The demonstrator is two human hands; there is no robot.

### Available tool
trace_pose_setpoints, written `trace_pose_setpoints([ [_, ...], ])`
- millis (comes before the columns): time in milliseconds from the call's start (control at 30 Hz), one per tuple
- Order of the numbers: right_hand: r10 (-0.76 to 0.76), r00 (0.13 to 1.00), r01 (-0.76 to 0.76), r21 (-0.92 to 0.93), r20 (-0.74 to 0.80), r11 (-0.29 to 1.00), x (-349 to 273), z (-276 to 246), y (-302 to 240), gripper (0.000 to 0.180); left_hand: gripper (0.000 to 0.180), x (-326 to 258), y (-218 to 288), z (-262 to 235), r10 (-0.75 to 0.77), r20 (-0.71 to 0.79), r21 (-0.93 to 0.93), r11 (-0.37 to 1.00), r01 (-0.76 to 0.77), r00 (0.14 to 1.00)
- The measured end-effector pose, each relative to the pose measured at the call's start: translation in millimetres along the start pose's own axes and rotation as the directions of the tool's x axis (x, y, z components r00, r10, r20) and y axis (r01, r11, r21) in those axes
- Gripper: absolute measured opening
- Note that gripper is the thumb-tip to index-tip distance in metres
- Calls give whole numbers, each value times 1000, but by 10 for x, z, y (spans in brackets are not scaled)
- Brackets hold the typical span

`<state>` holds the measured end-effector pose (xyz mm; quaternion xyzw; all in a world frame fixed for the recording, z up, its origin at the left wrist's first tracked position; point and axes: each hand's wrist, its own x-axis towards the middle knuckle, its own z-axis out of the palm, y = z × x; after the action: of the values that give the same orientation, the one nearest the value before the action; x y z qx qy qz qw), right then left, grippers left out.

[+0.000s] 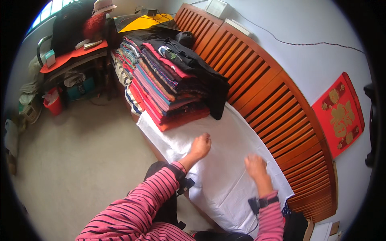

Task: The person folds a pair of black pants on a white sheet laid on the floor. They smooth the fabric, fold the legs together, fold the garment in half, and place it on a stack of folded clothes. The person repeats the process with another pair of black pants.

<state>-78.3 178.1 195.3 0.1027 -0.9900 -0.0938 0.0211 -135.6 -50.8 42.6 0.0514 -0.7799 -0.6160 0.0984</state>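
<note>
A white cloth [225, 160] with fold creases is spread over the bench seat in front of me. My left hand [200, 145] is closed in a fist over its left part, just nearer to me than a tall stack of folded fabrics [161, 88]. Over the cloth's right part is my right hand [255, 164], slightly blurred, its fingers curled in. Whether either fist holds anything is hidden. Each wrist wears a dark strap with a small device. Black garments [193, 60] lie on top of the stack, and one hangs down its right side.
A slatted wooden backrest [265, 100] runs along the bench's far side. Beyond it, a red and gold hanging [339, 114] is on the wall. At the far left are a table with an orange-red top [76, 54] and a red bin [53, 102] on the floor.
</note>
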Motion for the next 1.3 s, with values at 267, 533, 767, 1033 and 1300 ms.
trace_pose_setpoints([
  [267, -295, 753, 511, 241, -588, 825, 2001, -1366, -1418, 22, 28, -43, 214, 35, 78, 154, 206, 972, -109, 985],
  [533, -248, 847, 382, 214, -471, 899, 2785, -1568, -2592, 44, 17, 16, 307, -55, 142, 249, 231, 952, -201, 958],
  [767, -121, 827, 283, 221, -549, 933, 3109, -1459, -2341, 24, 18, 81, 301, -88, 179, 200, 144, 967, -210, 963],
  [1033, 291, 692, 80, 471, -660, 878, 2035, -1723, 28, 28, 29, 81, 258, -152, 145, 149, 186, 967, -172, 978],
  [1300, 434, 696, 53, 644, -572, 763, -147, -2072, 1188, 32, 58, -258, 533, -36, 342, 72, -69, 939, -337, 937],
])
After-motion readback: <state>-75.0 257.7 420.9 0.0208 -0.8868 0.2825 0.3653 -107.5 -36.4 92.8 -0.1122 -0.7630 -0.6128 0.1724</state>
